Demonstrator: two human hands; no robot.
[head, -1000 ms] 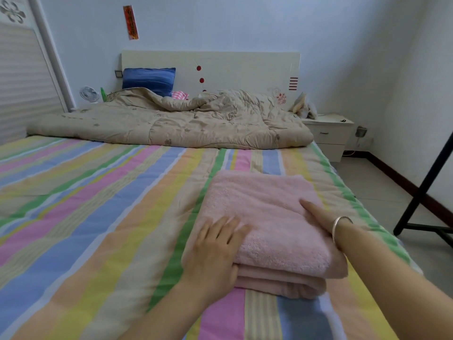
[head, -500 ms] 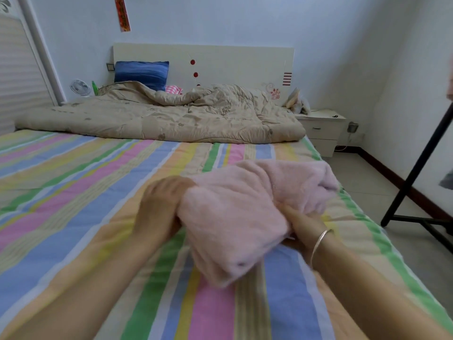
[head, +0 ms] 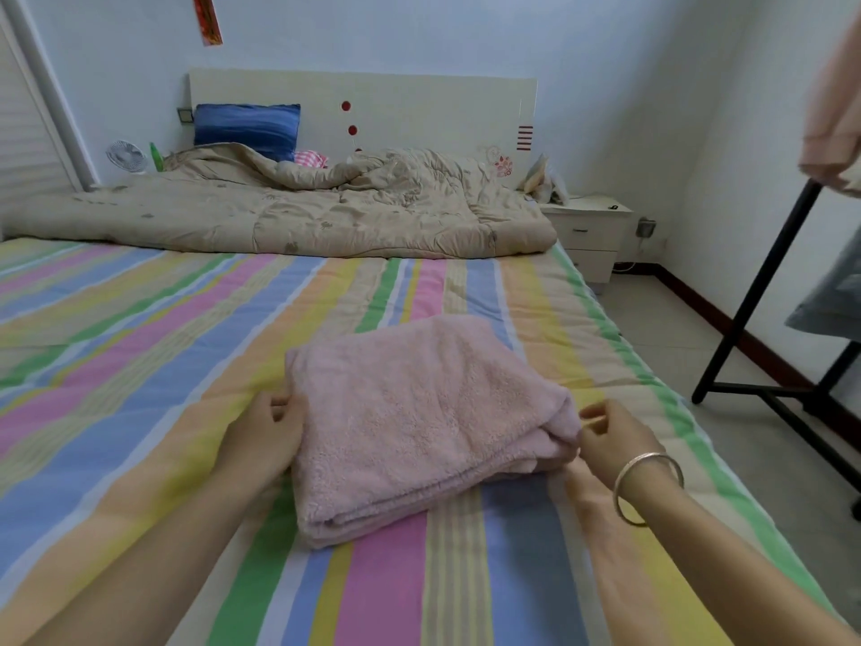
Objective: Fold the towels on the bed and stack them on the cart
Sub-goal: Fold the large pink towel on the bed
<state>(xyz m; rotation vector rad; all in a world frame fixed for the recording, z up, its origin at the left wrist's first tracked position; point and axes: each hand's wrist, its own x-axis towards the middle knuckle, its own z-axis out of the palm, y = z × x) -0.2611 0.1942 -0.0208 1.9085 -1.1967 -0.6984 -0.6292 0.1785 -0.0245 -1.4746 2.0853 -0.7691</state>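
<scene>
One folded pink towel [head: 419, 426] lies flat on the striped bedsheet [head: 140, 366], near the bed's right edge and close to the camera, layers stacked, fold edge showing at the near side. Left hand [head: 265, 435] at towel's left edge, fingers curled, pinching the edge layers. Right hand [head: 610, 440] at the bunched right corner, fingertips curled in and pinching the folds there; silver bangle [head: 647, 487] on that wrist. Both forearms reach in from the bottom of the view. Far end of bed: crumpled beige quilt [head: 303, 212] across the full width, well apart from the towel. Blue pillow [head: 247, 128] leans on the white headboard [head: 419, 104], pink checked fabric [head: 310, 158] just beside it. Small white fan [head: 125, 156] and green bottle [head: 156, 157] in the left corner behind the quilt. White nightstand [head: 591, 230] to the right of the bed's head. Black metal frame [head: 755, 291] stands on the tiled floor at right, pink cloth [head: 834, 109] hanging above it, cut off by the picture edge. Red paper strip [head: 208, 16] on the wall.
</scene>
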